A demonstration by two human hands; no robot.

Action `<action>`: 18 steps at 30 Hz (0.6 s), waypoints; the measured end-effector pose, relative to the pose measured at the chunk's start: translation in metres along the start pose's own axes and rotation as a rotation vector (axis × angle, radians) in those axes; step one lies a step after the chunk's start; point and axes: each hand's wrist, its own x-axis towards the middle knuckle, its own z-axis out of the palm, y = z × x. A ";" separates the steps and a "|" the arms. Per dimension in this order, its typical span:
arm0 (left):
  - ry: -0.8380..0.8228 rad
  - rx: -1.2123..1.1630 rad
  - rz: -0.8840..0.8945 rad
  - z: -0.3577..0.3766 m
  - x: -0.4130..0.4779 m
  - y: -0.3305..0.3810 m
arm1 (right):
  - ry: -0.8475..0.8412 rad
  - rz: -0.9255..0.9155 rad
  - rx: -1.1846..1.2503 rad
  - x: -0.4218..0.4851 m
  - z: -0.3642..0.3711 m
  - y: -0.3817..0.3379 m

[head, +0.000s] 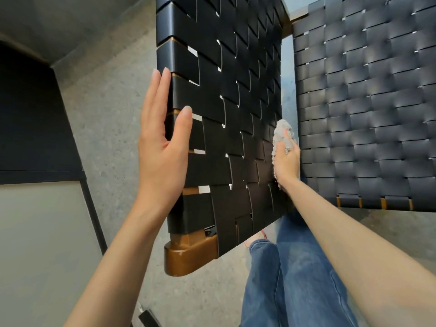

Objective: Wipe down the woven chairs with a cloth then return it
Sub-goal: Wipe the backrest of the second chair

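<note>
- A grey speckled floor (106, 102) is seen below, with a dark unit (28, 114) on a thin black frame standing at the left edge.
- The near woven chair (224, 114) fills the middle of the view. Its panel of wide black straps is seen at a steep tilt.
- A brown wooden frame corner (188, 253) of this chair is exposed at the lower left of the panel, and brown wood shows between the straps along the left edge.
- The left hand (162, 147) is laid flat against that left edge. Its fingers are held straight and close together along the side of the straps, and the thumb is stretched out across the front face. Nothing is gripped by it.
- The cloth (282, 133), pale grey and fluffy, is bunched in the right hand (286, 161) at the right edge of the same panel. The fingers are curled over it, and it is pressed against the straps there.
- Tufts of the cloth are seen above the fingertips and down the left side of the hand.
- A second woven chair (365, 102) stands just beside the first, on the right, apart from both hands. Its black woven surface faces the camera.
- Blue jeans (295, 267) are visible below the right forearm.
</note>
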 end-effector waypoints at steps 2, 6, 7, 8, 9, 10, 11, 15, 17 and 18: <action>-0.002 -0.017 -0.007 0.000 -0.001 0.001 | -0.006 0.064 -0.072 0.003 -0.005 0.008; -0.004 -0.033 -0.012 0.001 -0.001 0.001 | -0.060 0.216 -0.065 -0.001 -0.019 0.031; -0.003 -0.036 -0.014 0.001 -0.001 0.000 | -0.033 0.244 -0.047 -0.004 -0.019 0.034; 0.000 -0.041 -0.017 0.001 -0.001 0.000 | 0.002 0.254 -0.045 -0.006 -0.018 0.036; 0.000 -0.047 -0.018 0.001 -0.002 0.000 | 0.027 0.247 -0.037 -0.008 -0.017 0.033; -0.001 -0.053 -0.019 0.001 -0.002 0.000 | 0.039 0.221 -0.020 -0.009 -0.016 0.030; 0.001 -0.057 -0.018 0.001 -0.003 -0.001 | 0.043 0.177 0.001 -0.007 -0.014 0.026; 0.006 -0.055 -0.012 0.001 -0.003 -0.002 | -0.037 -0.042 0.036 0.006 -0.006 -0.011; 0.011 -0.056 -0.006 0.000 -0.002 -0.003 | -0.070 -0.089 0.002 0.014 0.001 -0.022; 0.013 -0.059 -0.004 0.000 -0.002 -0.003 | -0.073 -0.092 -0.021 0.016 0.002 -0.023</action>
